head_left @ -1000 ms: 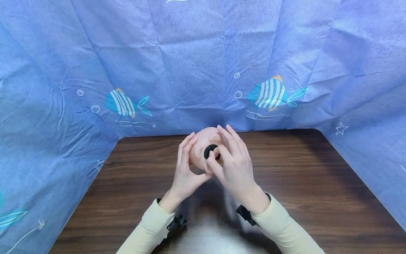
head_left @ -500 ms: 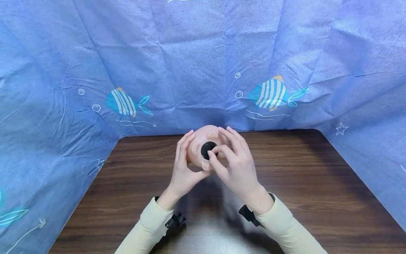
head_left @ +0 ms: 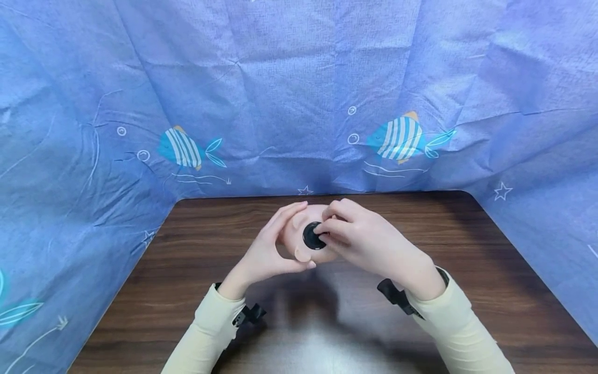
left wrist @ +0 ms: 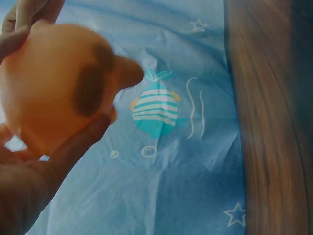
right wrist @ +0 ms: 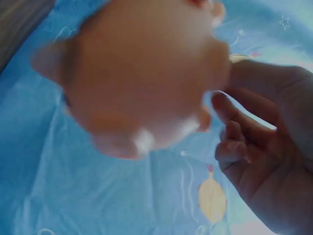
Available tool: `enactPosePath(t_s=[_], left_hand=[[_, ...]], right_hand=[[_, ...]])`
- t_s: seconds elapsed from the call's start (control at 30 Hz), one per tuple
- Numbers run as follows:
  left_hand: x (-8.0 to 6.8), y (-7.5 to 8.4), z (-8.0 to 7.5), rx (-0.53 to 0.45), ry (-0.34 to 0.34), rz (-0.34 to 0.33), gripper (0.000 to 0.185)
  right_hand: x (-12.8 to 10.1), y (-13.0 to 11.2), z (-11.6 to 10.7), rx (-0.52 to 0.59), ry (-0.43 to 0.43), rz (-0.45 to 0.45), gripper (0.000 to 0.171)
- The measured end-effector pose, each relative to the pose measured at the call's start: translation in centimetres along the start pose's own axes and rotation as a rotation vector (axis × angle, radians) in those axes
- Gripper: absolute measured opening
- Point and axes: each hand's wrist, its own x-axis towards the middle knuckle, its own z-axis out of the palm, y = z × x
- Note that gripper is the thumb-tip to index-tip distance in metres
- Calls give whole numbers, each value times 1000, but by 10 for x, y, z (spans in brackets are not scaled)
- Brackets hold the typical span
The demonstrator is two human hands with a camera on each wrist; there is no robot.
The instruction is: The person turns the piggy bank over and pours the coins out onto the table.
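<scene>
A pale pink, round piggy bank [head_left: 291,235] is held up above the table, its underside with stubby feet turned toward the head camera. Set in that underside is a round black plug [head_left: 310,240]. My left hand [head_left: 262,253] grips the bank from the left, fingers over the far side and thumb underneath. With bent fingertips, my right hand [head_left: 369,236] pinches at the plug's middle. From the left wrist, the bank [left wrist: 54,83] shows a dark patch and a protruding part. Blur softens the bank [right wrist: 142,73] in the right wrist view, where the plug is hidden.
A dark wood-grain table [head_left: 196,259] lies beneath both hands. Blue cloth [head_left: 280,93] printed with striped fish hangs along its back and sides. Black camera mounts sit on both wrists, below the cream sleeves [head_left: 212,322].
The piggy bank has come down slightly, nearer to me, and turned. My right wrist has swung out to the right, its fingers staying at the plug; the left hand has tilted with the bank.
</scene>
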Motion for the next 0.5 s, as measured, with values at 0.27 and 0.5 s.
enactPosePath(t_s=[0.27, 0.5], left_hand=[[-4, -2, 0, -16, -154, -59, 98], [-3, -6, 1, -12, -157, -57, 97]], right_hand=[[-2, -4, 0, -118, -169, -70, 22], [-8, -5, 5, -176, -141, -90, 24]])
